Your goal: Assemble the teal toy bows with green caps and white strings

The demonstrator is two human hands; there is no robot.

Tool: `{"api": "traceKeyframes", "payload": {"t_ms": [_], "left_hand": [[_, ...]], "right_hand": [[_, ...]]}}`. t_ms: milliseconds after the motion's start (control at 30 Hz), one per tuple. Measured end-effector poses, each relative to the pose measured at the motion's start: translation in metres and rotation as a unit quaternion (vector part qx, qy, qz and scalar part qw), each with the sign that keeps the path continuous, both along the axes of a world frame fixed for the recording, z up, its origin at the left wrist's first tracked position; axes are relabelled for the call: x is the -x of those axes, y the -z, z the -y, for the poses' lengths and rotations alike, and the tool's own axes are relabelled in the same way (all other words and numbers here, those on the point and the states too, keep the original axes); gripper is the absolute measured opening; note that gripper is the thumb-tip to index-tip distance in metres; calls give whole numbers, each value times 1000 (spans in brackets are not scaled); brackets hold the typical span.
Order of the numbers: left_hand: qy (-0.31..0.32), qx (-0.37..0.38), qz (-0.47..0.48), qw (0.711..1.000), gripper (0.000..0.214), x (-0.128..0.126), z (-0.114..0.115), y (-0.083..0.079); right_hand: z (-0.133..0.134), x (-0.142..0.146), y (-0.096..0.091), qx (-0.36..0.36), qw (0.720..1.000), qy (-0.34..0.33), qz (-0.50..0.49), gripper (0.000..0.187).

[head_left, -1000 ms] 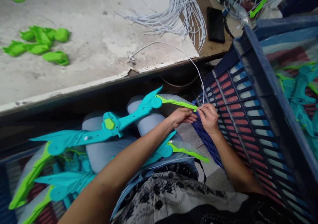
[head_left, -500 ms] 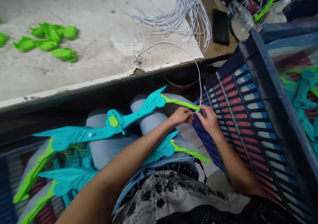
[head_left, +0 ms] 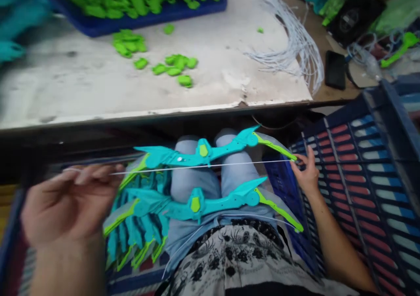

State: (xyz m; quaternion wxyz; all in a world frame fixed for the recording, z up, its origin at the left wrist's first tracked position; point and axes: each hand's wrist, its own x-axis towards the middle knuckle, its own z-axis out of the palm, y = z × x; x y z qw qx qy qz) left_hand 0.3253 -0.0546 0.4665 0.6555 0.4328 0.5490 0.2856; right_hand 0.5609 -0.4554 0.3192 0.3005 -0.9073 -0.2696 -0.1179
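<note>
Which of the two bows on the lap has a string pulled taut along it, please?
The farther bow, nearer the table: its string runs straight from the right hand to the left hand.

two toy bows [head_left: 203,150] lie across the lap [head_left: 183,185], table [head_left: 82,90] beyond, crate [head_left: 361,164] at right

The toy bow [head_left: 203,151] across my knees is teal with lime-green tips and a lime-green centre piece. Its string [head_left: 203,166] is white, and the second bow [head_left: 197,202] on my lap has the same colours. My trousers [head_left: 182,186] are pale blue-grey, my top [head_left: 236,248] a black-and-white floral print. The crate [head_left: 390,112] is dark blue with red, white and blue stripes behind its slats, and the loose pieces [head_left: 173,66] on the off-white tabletop [head_left: 82,86] are bright green.
</note>
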Motion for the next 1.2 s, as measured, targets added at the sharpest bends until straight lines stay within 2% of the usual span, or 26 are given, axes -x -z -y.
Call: {"api": "traceKeyframes", "payload": {"t_ms": [67,133,167,233,267,333,400,467,533,633,700,800,867,1000,1100,1200], "left_hand": [[-13,28,81,996,29,20,11,11],[18,47,113,992,18,30,28,26],[40,57,118,991,24,32,37,33],[68,83,134,985,41,32,54,45],[79,96,143,982,45,30,61,49],[103,113,164,975,44,25,71,53],[126,123,184,967,41,23,75,54],[129,132,208,961,40,26,72,52],[95,131,235,958,38,35,65,51],[3,95,260,961,33,56,46,51],[-66,41,241,967,31,70,29,54],[-144,-56,172,973,30,84,-1,58],[-146,-108,132,974,29,84,-21,59],[-101,-177,98,974,26,68,-56,58],[-90,-210,76,971,24,55,-71,61],[-89,-234,59,966,22,49,-77,66]], "right_hand": [[-10,-1,-11,35,998,-16,54,65],[-38,3,-27,48,990,-40,123,53],[-60,8,-35,40,986,-69,146,47],[-119,27,-47,24,972,-180,152,39],[-152,40,-49,29,955,-257,144,37],[-217,69,-47,90,907,-390,129,37],[-270,92,-38,187,864,-456,105,46],[-302,102,-30,265,839,-470,71,57],[-315,96,-28,293,830,-474,30,65],[-316,68,-36,280,809,-516,-38,65],[-314,50,-44,279,790,-540,-82,61],[-317,36,-52,298,778,-539,-128,58],[-320,35,-53,315,775,-530,-139,57],[-321,37,-52,336,783,-506,-133,50],[-320,37,-53,347,784,-499,-128,45],[-319,37,-53,344,785,-498,-131,45]]}}
